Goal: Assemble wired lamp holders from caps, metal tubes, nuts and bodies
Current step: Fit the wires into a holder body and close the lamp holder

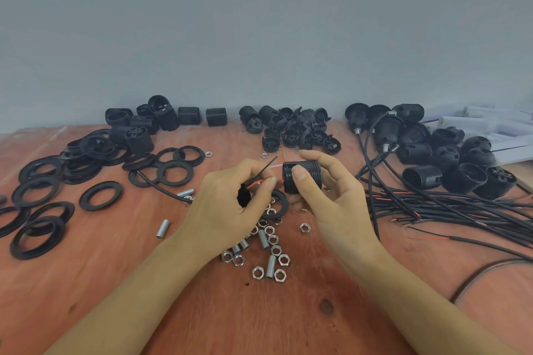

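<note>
The person's right hand is gripping a black threaded lamp holder body above the middle of the wooden table, with the thumb on the near side and the fingers curving over the far side. The body is lying on its side, with one end facing the left hand. The left hand is closed: its thumb and forefinger are pinching a thin red wire, and a thin black wire is sticking up beside it, both pointing toward the body. Something black is sitting inside the curled left fingers, but I cannot tell what it is. Under the hands, hex nuts and short threaded metal tubes are lying scattered. Flat black rings are spreading over the left part of the table. At the back left, more loose bodies are standing near the wall; one of them is showing raised letters on its top, too blurred to read. Black caps are making a heap at the back centre. At the right, finished wired holders are lying above a bundle of black cables, and white boxes are standing behind them.
</note>
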